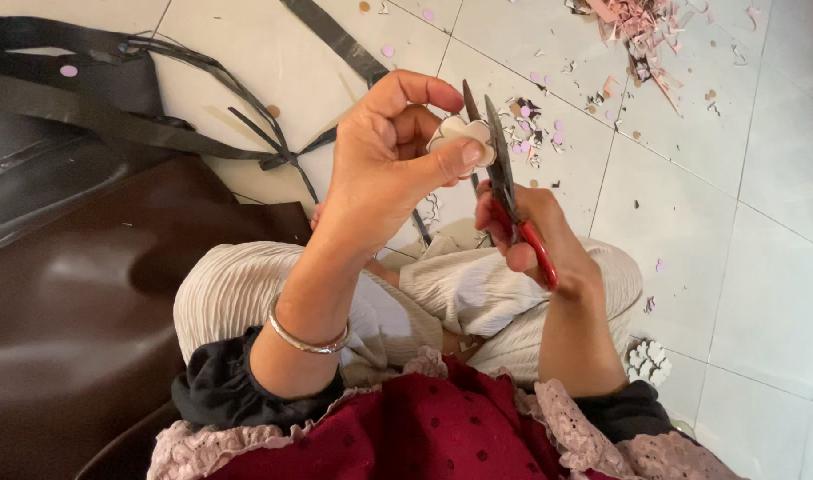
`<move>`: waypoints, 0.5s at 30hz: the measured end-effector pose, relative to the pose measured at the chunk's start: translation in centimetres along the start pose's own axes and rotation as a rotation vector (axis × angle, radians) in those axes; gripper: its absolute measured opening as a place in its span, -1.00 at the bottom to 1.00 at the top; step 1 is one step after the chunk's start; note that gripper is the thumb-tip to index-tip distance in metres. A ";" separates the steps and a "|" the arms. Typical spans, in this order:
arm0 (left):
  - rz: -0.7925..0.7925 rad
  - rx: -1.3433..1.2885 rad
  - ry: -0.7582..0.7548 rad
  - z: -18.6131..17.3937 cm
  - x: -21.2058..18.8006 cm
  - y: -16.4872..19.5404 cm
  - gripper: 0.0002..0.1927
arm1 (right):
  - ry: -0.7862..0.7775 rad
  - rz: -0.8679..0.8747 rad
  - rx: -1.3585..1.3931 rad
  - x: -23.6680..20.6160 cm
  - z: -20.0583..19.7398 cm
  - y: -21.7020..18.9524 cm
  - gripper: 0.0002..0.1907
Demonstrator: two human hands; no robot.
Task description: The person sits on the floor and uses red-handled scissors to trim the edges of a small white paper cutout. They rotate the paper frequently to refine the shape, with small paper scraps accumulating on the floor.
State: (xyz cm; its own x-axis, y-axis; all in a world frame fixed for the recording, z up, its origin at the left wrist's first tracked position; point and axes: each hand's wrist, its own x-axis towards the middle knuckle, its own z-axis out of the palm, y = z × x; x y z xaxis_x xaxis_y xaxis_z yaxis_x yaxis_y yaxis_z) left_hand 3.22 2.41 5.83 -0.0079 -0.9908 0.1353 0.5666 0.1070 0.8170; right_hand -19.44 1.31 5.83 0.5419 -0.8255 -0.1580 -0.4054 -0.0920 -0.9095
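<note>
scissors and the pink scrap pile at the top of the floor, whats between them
In the head view, white floor tile lies between the scissors and the pink scrap pile, strewn with small cut bits and round paper dots, nothing larger.

1. Scissors (513, 200): red handles, dark grey blades.
2. Flower cutout (462, 135): pale cream.
3. Bangle (307, 339): silver.
4. Trousers (238, 289): beige, finely ribbed.
5. Top (424, 431): maroon with dark dots, dusty-pink lace trim.
6. Sleeve (215, 387): black.
7. Floor (762, 267): white tiles, grey grout.
8. Scraps (637, 27): pink.
9. Sheet (69, 302): glossy dark brown.
</note>
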 end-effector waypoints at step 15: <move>0.058 -0.023 0.053 0.4 0.1 -1.1 -0.70 | -0.083 -0.040 0.133 0.4 1.0 0.7 0.08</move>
State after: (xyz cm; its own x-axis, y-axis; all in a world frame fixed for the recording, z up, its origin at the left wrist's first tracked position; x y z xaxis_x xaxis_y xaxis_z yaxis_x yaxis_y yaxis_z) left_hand 2.29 2.21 5.18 0.0686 -0.9861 0.1512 0.5836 0.1626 0.7956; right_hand -18.80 1.44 4.74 0.6169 -0.7732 -0.1467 -0.2844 -0.0452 -0.9576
